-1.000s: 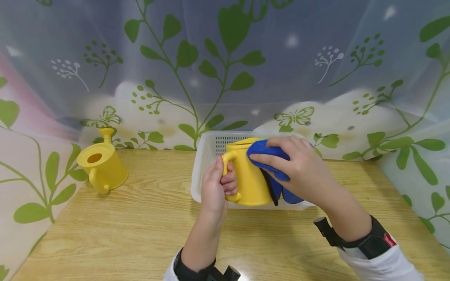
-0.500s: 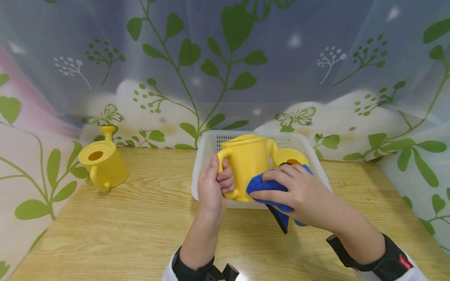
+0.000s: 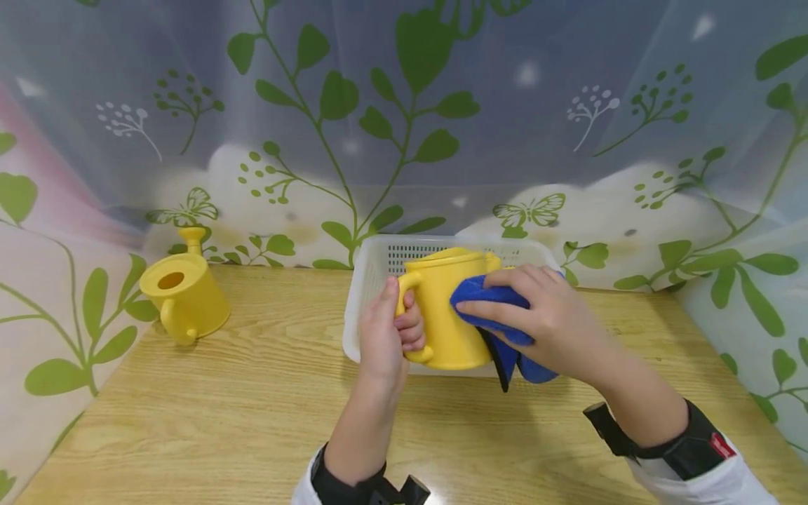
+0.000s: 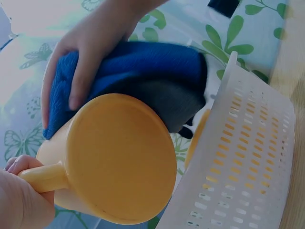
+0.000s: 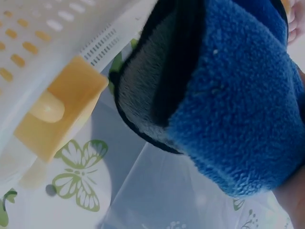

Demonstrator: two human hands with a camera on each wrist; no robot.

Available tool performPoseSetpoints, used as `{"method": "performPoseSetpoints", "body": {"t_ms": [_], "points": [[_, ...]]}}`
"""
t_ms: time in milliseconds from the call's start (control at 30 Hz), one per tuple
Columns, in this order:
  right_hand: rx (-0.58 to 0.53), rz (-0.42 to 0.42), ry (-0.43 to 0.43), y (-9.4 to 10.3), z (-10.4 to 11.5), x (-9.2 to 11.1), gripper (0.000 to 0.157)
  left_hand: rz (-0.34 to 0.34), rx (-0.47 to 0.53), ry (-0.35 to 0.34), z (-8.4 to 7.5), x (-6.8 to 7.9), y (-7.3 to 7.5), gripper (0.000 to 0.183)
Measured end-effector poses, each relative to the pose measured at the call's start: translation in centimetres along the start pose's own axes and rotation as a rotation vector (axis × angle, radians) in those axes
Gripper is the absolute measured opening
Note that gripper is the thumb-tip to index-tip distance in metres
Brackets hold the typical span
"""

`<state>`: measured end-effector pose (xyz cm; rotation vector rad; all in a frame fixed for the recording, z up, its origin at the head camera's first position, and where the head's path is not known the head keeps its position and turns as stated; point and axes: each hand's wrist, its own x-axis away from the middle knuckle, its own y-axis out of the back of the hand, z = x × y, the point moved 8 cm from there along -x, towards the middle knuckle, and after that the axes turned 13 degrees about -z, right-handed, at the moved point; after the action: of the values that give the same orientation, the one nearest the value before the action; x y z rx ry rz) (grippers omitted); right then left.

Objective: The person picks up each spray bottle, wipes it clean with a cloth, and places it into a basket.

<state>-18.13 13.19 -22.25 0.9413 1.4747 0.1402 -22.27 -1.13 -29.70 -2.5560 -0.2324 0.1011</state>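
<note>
My left hand (image 3: 383, 340) grips the handle of a yellow watering can (image 3: 442, 315), its fingers curled round it. The can is held over the white basket, and its round base (image 4: 121, 160) faces the left wrist camera. Folded in my right hand (image 3: 558, 315) is a blue microfiber cloth (image 3: 482, 294), grey on its other face with a black edge. The hand presses this cloth against the can's right side, and a loose corner hangs below. Most of the spout is hidden behind the cloth and hand. The cloth's fuzzy face (image 5: 243, 105) fills much of the right wrist view.
Behind the hands a white perforated basket (image 3: 366, 280) stands on the wooden table (image 3: 252, 414). Inside it is another yellow item (image 5: 76, 105), mostly covered in the head view. A second yellow watering can (image 3: 198, 301) stands at the left. A leaf-patterned curtain (image 3: 284, 203) borders the table's back.
The right hand moves the cloth down along the can's side, then partway back up. The left hand keeps its grip while the can shifts slightly. The other watering can stays put.
</note>
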Motion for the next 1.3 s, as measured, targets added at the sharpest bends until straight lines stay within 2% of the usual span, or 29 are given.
{"method": "performPoseSetpoints", "body": {"t_ms": [100,233,300,367,467,633,800,1000,1167,1300], "points": [[0.013,-0.071,-0.049,0.4,-1.0,-0.7,0.030,0.009,-0.023,0.007,0.2,0.1,-0.1,0.037],[0.045,-0.141,-0.106,0.8,-1.8,-1.5,0.038,0.024,-0.032,0.013,0.3,0.2,-0.3,0.037],[0.050,-0.151,-0.126,0.8,-2.0,-1.7,0.040,0.030,-0.031,0.013,0.4,0.2,-0.3,0.037],[0.043,-0.151,-0.123,0.8,-2.0,-1.7,0.034,0.032,-0.028,0.015,0.4,0.2,-0.4,0.038],[0.010,-0.143,-0.074,0.8,-1.6,-1.5,0.025,0.028,-0.018,0.021,0.4,0.2,-0.3,0.037],[-0.052,-0.092,0.003,0.5,-0.5,-0.9,0.027,0.009,-0.002,0.021,0.3,0.0,0.0,0.037],[-0.056,-0.027,0.017,-0.2,0.4,0.0,0.027,-0.022,0.026,0.034,0.1,-0.3,0.4,0.037],[-0.086,-0.019,0.043,-0.6,1.4,0.8,0.026,-0.053,0.104,0.060,-0.2,-0.6,1.0,0.037],[-0.109,-0.017,0.062,-0.4,2.1,1.5,0.028,-0.038,0.139,0.068,-0.4,-0.8,1.0,0.038],[-0.116,-0.034,0.061,-0.1,2.1,1.7,0.027,0.002,0.131,0.065,-0.3,-0.8,0.7,0.038]]}}
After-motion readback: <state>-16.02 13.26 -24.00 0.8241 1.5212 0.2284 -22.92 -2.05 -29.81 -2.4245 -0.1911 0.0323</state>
